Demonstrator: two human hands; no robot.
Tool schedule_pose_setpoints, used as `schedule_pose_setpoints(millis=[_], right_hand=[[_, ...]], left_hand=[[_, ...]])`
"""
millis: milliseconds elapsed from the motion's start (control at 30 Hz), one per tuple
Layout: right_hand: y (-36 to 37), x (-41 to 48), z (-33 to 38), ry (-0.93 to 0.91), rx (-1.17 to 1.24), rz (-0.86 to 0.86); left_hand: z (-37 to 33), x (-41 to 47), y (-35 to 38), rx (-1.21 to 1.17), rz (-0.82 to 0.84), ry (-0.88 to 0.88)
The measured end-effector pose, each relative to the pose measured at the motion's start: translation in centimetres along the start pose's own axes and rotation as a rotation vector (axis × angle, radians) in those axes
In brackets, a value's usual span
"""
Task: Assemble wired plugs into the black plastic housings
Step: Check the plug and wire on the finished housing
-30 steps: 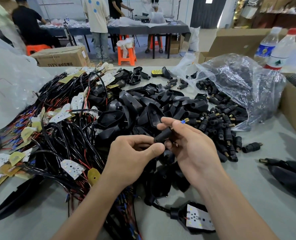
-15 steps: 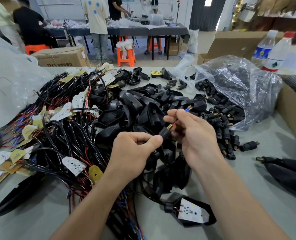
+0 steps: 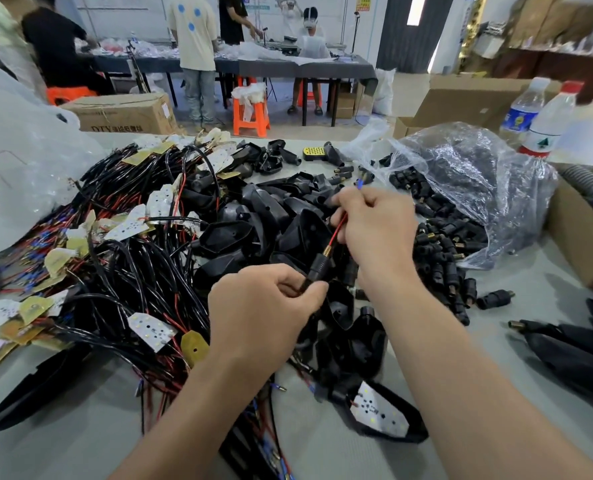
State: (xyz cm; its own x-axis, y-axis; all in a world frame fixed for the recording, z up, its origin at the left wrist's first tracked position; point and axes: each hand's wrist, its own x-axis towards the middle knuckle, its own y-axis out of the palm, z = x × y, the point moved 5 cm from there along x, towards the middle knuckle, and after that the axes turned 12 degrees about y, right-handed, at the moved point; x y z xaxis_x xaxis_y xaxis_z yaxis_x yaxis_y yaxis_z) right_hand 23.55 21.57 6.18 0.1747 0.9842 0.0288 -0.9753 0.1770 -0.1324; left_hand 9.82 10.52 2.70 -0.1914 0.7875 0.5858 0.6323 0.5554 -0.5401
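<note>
1. We work over a grey table (image 3: 90,445) heaped with black housings (image 3: 253,209).
2. Our left hand (image 3: 264,313) pinches a black, brass-tipped plug (image 3: 317,269) above the heap.
3. Our right hand (image 3: 374,230) pinches its red wire (image 3: 337,231).

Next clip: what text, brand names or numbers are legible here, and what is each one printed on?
"DTY": printed on the side of the cardboard box; the characters after it are too blurred to read.
Label on the blue-labelled bottle: too blurred to read.
Label on the red-capped bottle: a green tree mark shows, but the text is unreadable.
Yellow wall sign: too small to read.
</note>
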Motion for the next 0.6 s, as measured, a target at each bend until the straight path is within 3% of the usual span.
schedule_pose_setpoints(millis=[100,433,500,600], right_hand=[[-1.4,2.0,0.4,0.152,0.289,-0.063],[-1.8,6.7,-2.8,0.506,0.622,-0.076],[-1.1,5.8,-3.8,0.532,0.702,0.01],[0.5,2.9,-4.8,0.569,0.565,0.329]], left_hand=[[0.2,-0.8,1.2,-0.166,0.12,-0.049],[0.1,-0.3,3.7,-0.933,0.355,-0.454],[0.2,-0.4,3.6,-0.985,0.332,-0.508],[0.9,-0.3,3.2,-0.948,0.27,-0.533]])
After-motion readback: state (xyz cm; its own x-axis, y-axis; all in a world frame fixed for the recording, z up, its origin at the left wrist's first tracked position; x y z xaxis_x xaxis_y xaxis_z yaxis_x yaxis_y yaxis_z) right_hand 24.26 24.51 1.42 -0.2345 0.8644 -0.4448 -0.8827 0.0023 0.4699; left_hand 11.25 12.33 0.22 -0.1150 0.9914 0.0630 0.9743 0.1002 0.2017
